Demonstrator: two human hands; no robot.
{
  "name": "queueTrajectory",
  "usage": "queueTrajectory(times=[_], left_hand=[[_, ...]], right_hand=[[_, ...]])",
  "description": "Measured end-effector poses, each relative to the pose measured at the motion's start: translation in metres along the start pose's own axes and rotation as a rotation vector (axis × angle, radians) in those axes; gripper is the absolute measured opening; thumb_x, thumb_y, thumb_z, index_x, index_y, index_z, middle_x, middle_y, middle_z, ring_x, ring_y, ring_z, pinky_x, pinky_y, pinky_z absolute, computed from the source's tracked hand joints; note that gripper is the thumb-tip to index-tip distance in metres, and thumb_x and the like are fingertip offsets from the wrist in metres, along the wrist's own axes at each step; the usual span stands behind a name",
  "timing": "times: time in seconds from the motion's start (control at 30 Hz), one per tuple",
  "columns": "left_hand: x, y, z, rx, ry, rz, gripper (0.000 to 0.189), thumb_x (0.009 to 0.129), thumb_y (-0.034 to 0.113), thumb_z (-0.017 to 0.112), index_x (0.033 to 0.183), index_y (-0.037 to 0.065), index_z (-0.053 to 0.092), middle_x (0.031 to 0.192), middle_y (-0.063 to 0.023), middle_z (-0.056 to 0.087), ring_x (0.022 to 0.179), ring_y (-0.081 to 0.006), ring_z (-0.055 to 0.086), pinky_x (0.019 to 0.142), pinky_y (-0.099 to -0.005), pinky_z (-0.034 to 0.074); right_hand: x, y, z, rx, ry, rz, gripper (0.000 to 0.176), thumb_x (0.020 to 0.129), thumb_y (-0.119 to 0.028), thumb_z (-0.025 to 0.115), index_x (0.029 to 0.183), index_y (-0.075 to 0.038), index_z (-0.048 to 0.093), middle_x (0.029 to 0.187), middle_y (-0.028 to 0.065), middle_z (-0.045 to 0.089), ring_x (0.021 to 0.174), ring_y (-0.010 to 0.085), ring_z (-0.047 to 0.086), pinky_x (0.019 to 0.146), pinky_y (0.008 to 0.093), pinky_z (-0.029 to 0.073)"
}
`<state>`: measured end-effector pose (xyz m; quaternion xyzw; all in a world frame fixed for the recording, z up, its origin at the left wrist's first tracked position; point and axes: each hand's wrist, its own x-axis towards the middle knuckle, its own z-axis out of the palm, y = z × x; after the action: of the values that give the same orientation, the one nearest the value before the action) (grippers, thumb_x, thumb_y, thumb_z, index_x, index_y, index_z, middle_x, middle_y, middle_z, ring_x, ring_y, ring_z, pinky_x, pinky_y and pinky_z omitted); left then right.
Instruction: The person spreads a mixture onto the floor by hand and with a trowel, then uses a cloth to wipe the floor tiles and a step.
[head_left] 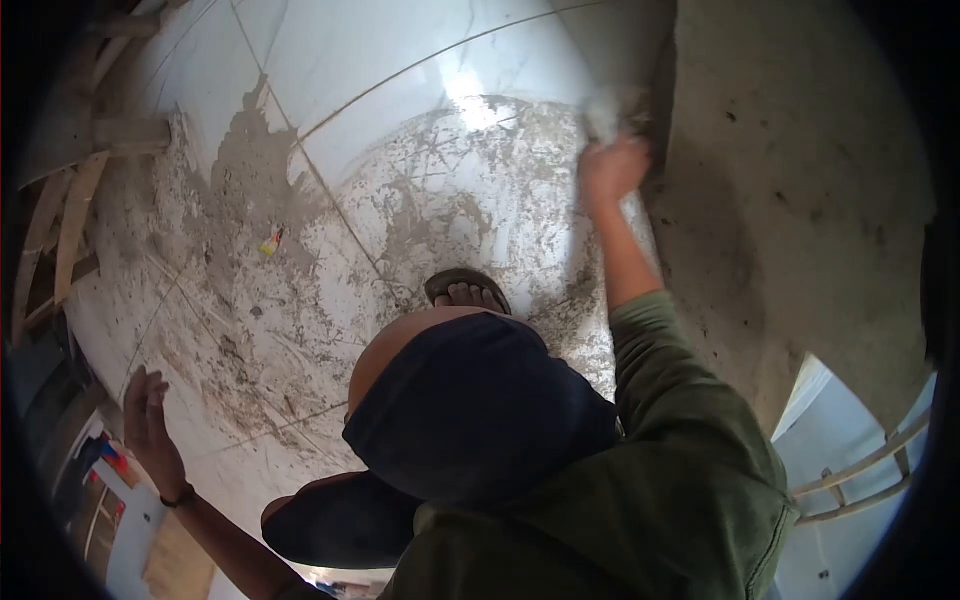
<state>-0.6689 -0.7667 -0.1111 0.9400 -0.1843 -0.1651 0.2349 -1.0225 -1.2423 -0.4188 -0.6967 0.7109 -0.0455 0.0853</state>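
My right hand point(615, 168) is closed low over the tiled floor point(450, 150), close to the foot of the wall. Something pale and blurred point(603, 113) sticks out past its fingers; motion hides what kind of thing it is. My left hand point(150, 425), with a dark band at the wrist, hangs at the left with its fingers apart and nothing in them. Grey-brown dried dirt smears much of the white tiles, while the far part looks cleaner and shiny.
A rough plastered wall point(790, 200) rises along the right. Wooden pieces point(80, 220) stand at the left edge. A small yellow-and-red scrap point(270, 243) lies on the dirty tiles. My sandalled foot point(467, 290) rests on the floor ahead of my bent knee.
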Motion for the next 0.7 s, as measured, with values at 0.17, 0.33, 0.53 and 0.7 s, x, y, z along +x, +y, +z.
queueTrajectory(times=[0.17, 0.33, 0.53, 0.7], left_hand=[[-0.019, -0.032, 0.009, -0.159, 0.016, -0.012, 0.038, 0.099, 0.018, 0.051, 0.132, -0.002, 0.054, 0.114, -0.0099, 0.064, 0.102, -0.0179, 0.061, 0.094, -0.0343, 0.047], [-0.044, -0.070, 0.011, -0.099, 0.001, -0.056, 0.038, 0.100, 0.018, 0.052, 0.132, -0.003, 0.054, 0.112, -0.0106, 0.064, 0.101, -0.0190, 0.060, 0.094, -0.0339, 0.047], [-0.070, -0.114, -0.037, -0.107, 0.079, -0.155, 0.041, 0.099, 0.022, 0.052, 0.132, -0.003, 0.054, 0.112, -0.0105, 0.064, 0.100, -0.0193, 0.060, 0.093, -0.0346, 0.046], [-0.079, -0.119, -0.036, -0.203, 0.069, -0.086, 0.039, 0.098, 0.015, 0.051, 0.132, -0.003, 0.053, 0.112, -0.0111, 0.064, 0.102, -0.0195, 0.060, 0.094, -0.0345, 0.047]], right_hand=[[-0.147, -0.074, 0.077, 0.284, 0.093, -0.714, 0.055, 0.080, -0.010, 0.062, 0.134, -0.012, 0.056, 0.123, 0.0208, 0.051, 0.114, 0.0381, 0.048, 0.103, 0.0464, 0.038], [-0.146, -0.100, 0.011, 0.687, -0.161, -0.684, 0.057, 0.071, -0.005, 0.067, 0.127, -0.014, 0.062, 0.125, 0.0165, 0.053, 0.119, 0.0344, 0.048, 0.101, 0.0460, 0.041], [-0.062, 0.132, 0.009, -0.052, 0.189, -0.305, 0.061, 0.068, -0.016, 0.073, 0.127, -0.015, 0.062, 0.120, 0.0256, 0.050, 0.104, 0.0461, 0.049, 0.089, 0.0522, 0.044], [-0.146, 0.032, 0.030, 0.116, 0.009, -0.146, 0.063, 0.071, -0.014, 0.068, 0.133, -0.012, 0.058, 0.126, 0.0251, 0.049, 0.109, 0.0426, 0.047, 0.095, 0.0491, 0.041]])
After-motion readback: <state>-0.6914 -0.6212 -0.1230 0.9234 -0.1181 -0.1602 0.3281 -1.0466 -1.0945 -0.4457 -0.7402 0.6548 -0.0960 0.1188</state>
